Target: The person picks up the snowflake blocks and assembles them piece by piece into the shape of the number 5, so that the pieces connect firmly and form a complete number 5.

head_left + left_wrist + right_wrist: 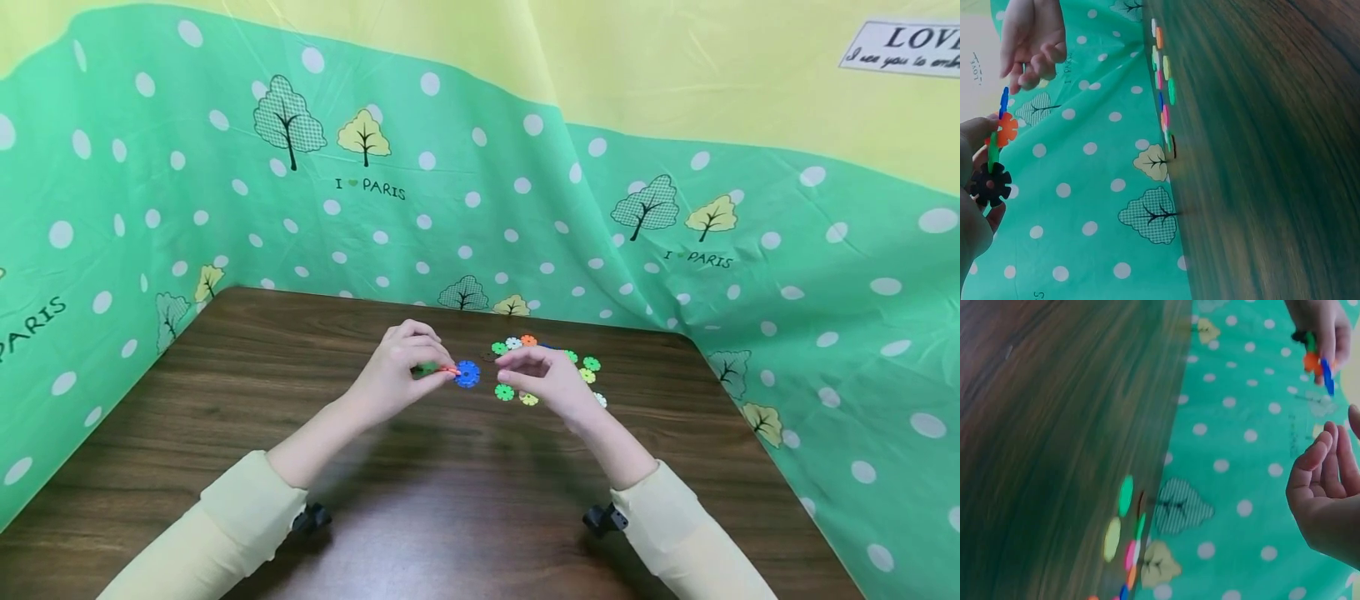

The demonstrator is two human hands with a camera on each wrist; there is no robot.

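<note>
My left hand [397, 367] pinches a short chain of flower-shaped plastic discs with notched rims. In the left wrist view the chain runs from a black disc [990, 185] through a green disc [993, 152] and an orange disc [1007, 129] to a blue disc [1004, 102] at the far end. The joined discs are held up above the table, thumb and fingers at the orange one. My right hand [551, 383] hovers to the right of the blue disc, its fingers loosely bent and nothing between them. Loose discs lie beneath and around it, some partly hidden by that hand.
Several loose discs in green, yellow, white and orange, such as a green disc [504, 392] and an orange disc [528, 340], lie flat on the dark wooden table [465, 500]. A green and yellow curtain [480, 217] hangs behind the table and along its sides.
</note>
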